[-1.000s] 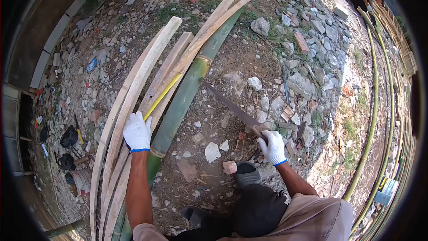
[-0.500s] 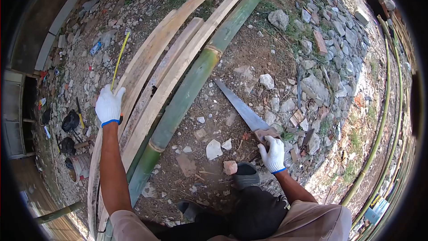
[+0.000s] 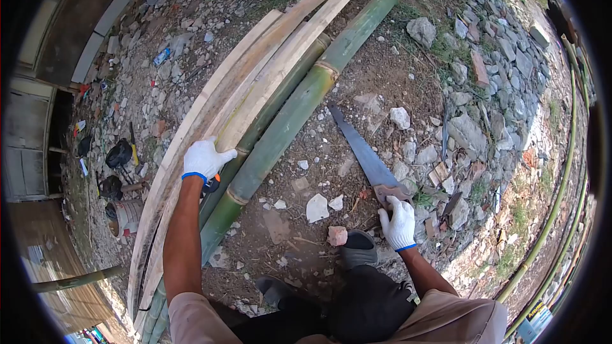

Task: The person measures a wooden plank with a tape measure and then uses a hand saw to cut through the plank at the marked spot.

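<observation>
Saw blade (image 3: 364,155) beyond right grip (image 3: 400,223)

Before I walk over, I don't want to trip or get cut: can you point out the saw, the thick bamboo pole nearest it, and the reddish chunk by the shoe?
Saw (image 3: 367,154): head view, middle of the blade.
Bamboo pole (image 3: 282,132): head view, green stretch between two joints.
Reddish chunk (image 3: 337,236): head view, its upper face.
</observation>
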The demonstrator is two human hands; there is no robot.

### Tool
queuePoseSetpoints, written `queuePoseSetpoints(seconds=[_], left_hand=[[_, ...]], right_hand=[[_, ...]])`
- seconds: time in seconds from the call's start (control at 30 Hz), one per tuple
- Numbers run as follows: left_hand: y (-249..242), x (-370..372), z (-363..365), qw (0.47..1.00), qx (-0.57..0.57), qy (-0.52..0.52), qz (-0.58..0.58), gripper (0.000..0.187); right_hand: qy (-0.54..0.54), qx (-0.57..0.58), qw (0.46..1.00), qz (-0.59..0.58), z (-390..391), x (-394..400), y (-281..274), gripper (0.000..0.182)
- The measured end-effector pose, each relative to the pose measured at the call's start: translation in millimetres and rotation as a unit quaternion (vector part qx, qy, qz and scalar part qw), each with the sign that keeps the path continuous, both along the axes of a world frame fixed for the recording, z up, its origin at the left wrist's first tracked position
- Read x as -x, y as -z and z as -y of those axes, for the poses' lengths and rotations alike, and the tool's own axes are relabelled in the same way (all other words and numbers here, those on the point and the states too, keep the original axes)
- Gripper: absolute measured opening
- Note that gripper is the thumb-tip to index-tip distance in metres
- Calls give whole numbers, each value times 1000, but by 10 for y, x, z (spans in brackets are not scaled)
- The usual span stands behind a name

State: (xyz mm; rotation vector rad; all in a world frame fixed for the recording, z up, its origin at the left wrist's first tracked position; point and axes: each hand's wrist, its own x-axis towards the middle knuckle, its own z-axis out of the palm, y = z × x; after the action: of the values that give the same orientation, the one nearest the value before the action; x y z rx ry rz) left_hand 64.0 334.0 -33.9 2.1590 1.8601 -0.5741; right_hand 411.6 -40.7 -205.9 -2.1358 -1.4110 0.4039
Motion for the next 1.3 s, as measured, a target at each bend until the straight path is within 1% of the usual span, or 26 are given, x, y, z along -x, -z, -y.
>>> queuePoseSetpoints(seconds=[0.03, 0.07, 0.1, 0.13, 0.17, 0.23, 0.27, 0.33, 0.43, 0.5, 0.57, 0.63, 0.7, 0.73, 0.8, 0.87, 0.9, 0.93, 0.97, 1.0, 1.03, 1.1, 1.13, 1.2, 1.23, 1.3], left_hand=[[-51, 69, 2, 1000, -6, 3, -13, 87], [-118, 173, -26, 998, -51, 40, 18, 81], [-255, 200, -57, 996, -74, 38, 14, 80], [-323, 244, -142, 994, -94, 45, -19, 77], [-424, 306, -199, 992, -120, 32, -7, 73], [-620, 405, -392, 988, -143, 25, -55, 70], [-619, 446, -419, 987, -146, 19, -60, 70], [-496, 553, -479, 986, -140, 39, -83, 68], [-55, 574, -422, 982, -171, 20, -76, 69], [191, 605, -476, 979, -187, 7, -80, 69], [388, 665, -544, 975, -201, 0, -90, 70], [562, 689, -629, 960, -261, 2, -102, 67], [647, 687, -675, 962, -248, -13, -111, 65], [691, 731, -707, 962, -253, 2, -101, 64], [697, 810, -799, 964, -251, 20, -87, 64], [711, 870, -921, 964, -252, 17, -88, 64], [716, 892, -1012, 964, -249, 12, -90, 64], [718, 888, -1084, 965, -247, 8, -88, 64], [738, 880, -1052, 967, -238, 5, -88, 64], [728, 864, -991, 960, -270, 13, -71, 60], [731, 866, -983, 959, -272, 3, -74, 60], [747, 859, -1023, 956, -284, 13, -69, 58], [749, 855, -1036, 963, -263, -5, -55, 57], [795, 879, -1016, 964, -263, -8, -42, 61], [810, 888, -1003, 962, -270, 0, -32, 65], [734, 896, -987, 964, -264, -10, -29, 68]], right_hand=[[6, 9, 1000, -7, 46, 3, -29, 39], [3, 14, 1000, -15, 53, -4, -60, 39], [0, 12, 1000, -21, 13, -15, -72, 39], [-3, 14, 1000, -19, 18, -20, -69, 40], [-6, 15, 1000, -23, 46, -14, -55, 40], [-5, 0, 1000, -5, 18, -35, -16, 39], [-5, 10, 1000, -17, 17, -33, -43, 38], [-3, 21, 999, -28, -7, -25, -64, 38], [-8, 50, 998, -31, -71, -52, -154, 36], [-24, 109, 994, -20, -153, -117, -328, 34], [-22, 173, 985, 6, -246, -164, -403, 27], [-51, 114, 991, -40, -587, -105, -658, 21], [-110, 52, 992, -32, -1184, 87, -984, 16], [-147, -21, 989, -27, -1502, 218, -1046, 15], [-238, -147, 960, -16, -2251, 554, -1179, 18], [-346, -198, 917, -2, -3032, 972, -1122, 19], [-404, -194, 894, -1, -3380, 1215, -1045, 22], [-456, -183, 870, 41, -3712, 1473, -937, 24], [-504, -180, 843, 47, -3976, 1725, -816, 22], [-542, -152, 823, 73, -4188, 1945, -697, 25], [-568, -120, 806, 117, -4350, 2135, -584, 28], [-583, -79, 794, 152, -4566, 2442, -449, 34], [-585, -76, 793, 151, -4663, 2495, -511, 34], [-632, 145, 749, 134, -4862, 2536, -573, 47], [-635, 150, 745, 136, -4892, 2571, -564, 47], [-669, 163, 699, 193, -4985, 2637, -679, 53]])
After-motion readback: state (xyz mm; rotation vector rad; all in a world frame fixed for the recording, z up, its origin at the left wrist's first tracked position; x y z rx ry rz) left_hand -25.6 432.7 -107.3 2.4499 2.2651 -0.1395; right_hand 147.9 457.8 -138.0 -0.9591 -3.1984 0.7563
